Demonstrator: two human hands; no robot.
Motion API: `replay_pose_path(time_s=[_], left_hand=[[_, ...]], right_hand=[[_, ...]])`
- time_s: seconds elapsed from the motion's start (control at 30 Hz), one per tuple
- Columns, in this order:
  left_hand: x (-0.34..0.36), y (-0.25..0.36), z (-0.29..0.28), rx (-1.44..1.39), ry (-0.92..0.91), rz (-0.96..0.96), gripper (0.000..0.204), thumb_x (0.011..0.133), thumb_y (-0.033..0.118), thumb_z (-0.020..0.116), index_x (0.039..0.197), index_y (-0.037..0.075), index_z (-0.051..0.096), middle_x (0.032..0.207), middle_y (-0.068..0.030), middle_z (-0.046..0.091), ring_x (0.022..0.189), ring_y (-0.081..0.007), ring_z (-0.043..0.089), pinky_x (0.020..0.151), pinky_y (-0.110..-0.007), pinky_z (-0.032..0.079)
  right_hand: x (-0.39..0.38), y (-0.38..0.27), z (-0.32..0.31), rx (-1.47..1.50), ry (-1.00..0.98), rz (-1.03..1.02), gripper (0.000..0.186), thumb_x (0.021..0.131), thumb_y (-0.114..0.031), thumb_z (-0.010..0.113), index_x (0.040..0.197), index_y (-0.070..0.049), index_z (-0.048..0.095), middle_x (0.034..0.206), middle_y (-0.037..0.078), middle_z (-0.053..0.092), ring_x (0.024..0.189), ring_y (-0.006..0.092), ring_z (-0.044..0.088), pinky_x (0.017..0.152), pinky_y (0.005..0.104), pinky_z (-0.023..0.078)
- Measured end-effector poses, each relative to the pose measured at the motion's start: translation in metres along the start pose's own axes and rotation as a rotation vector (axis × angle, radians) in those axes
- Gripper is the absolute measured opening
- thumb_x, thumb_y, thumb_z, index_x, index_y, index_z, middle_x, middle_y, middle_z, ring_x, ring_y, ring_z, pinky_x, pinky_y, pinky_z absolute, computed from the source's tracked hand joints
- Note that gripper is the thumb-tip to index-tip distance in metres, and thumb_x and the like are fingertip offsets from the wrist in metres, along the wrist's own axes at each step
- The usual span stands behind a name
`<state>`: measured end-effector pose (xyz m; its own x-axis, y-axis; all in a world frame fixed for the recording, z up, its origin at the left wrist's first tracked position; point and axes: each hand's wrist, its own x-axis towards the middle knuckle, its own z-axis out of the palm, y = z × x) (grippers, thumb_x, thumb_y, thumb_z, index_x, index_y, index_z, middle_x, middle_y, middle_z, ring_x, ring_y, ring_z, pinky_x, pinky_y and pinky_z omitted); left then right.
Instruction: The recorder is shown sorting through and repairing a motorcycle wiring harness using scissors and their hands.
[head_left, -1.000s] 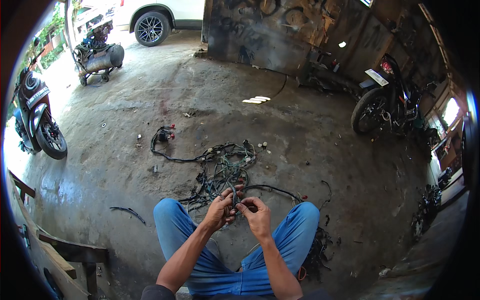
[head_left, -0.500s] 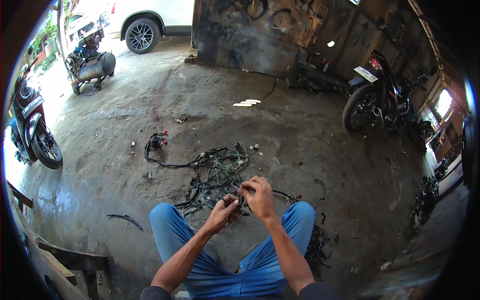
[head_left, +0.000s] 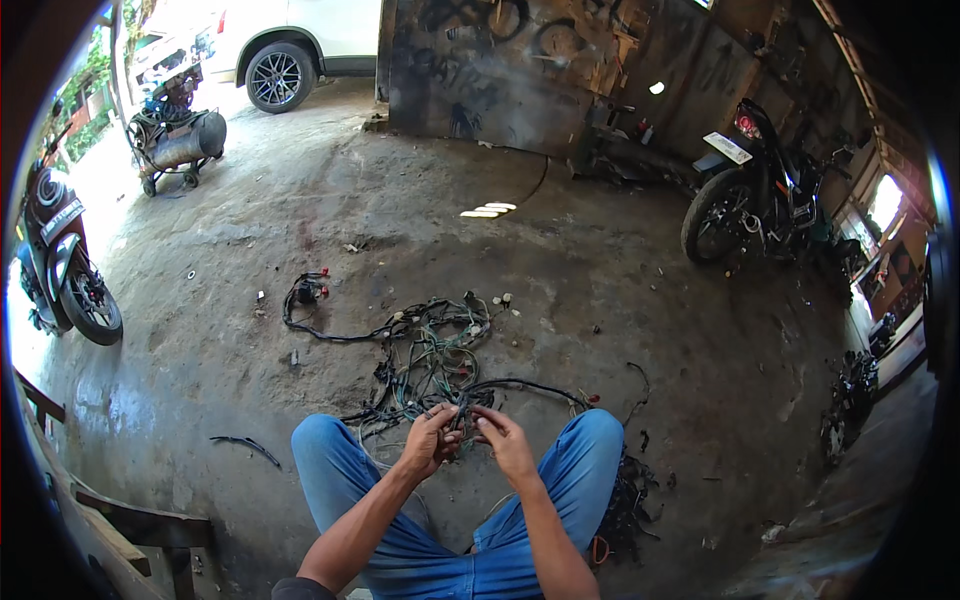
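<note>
A tangled wiring harness (head_left: 430,340) of black and green wires with pale connectors lies on the floor and reaches up to my knees. My left hand (head_left: 432,438) is closed on a dark bundle of its wires between my legs. Close beside it, my right hand (head_left: 503,440) pinches the same bundle with thumb and fingers. A black branch of the harness runs right from my hands to a red connector near my right knee. Another branch curls to the far left and ends in a black part with red tips. My fingers partly cover the gripped stretch.
A short black wire piece (head_left: 246,446) lies left of my knee. Black scraps (head_left: 632,495) and an orange-handled tool (head_left: 600,550) are by my right leg. A wooden bench (head_left: 140,515) stands at left. Motorcycles (head_left: 745,195), an air compressor (head_left: 180,140) and a white car (head_left: 310,40) stand farther off.
My right hand has come down from its raised spot to the wires beside my left hand. The left hand has shifted slightly left and lower. The black branch toward my right knee shows more.
</note>
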<state>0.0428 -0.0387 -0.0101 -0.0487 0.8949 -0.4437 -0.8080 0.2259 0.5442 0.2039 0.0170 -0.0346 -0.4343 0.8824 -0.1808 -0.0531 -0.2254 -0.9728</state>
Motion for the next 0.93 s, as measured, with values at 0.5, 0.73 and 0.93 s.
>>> replay_pose_path(time_s=[0.5, 0.73, 0.93], left_hand=[[-0.001, -0.025, -0.01, 0.071, 0.109, -0.15, 0.016, 0.105, 0.013, 0.042, 0.093, 0.008, 0.052, 0.073, 0.0015, 0.048, 0.05, -0.0031, 0.036, 0.039, -0.018, 0.025], [0.012, -0.021, -0.036, -0.14, 0.01, -0.305, 0.016, 0.105, 0.019, 0.051, 0.096, 0.006, 0.054, 0.072, 0.0008, 0.049, 0.05, -0.004, 0.036, 0.04, -0.018, 0.027], [0.015, -0.027, -0.044, -0.11, 0.029, -0.319, 0.015, 0.103, 0.02, 0.058, 0.096, 0.007, 0.059, 0.071, 0.0009, 0.049, 0.051, -0.0048, 0.036, 0.04, -0.018, 0.025]], right_hand=[[-0.015, 0.027, 0.01, -0.034, -0.011, -0.067, 0.028, 0.093, -0.01, 0.073, 0.119, 0.001, 0.069, 0.114, 0.004, 0.067, 0.101, 0.0138, 0.065, 0.091, 0.0279, 0.051], [-0.017, 0.014, 0.013, -0.123, -0.034, -0.26, 0.022, 0.088, -0.01, 0.077, 0.11, -0.005, 0.075, 0.117, 0.005, 0.063, 0.107, 0.0141, 0.064, 0.087, 0.0272, 0.055], [-0.012, 0.031, 0.007, -0.147, -0.064, -0.096, 0.025, 0.087, -0.014, 0.08, 0.111, -0.006, 0.076, 0.127, 0.007, 0.057, 0.114, 0.0183, 0.061, 0.093, 0.0277, 0.053]])
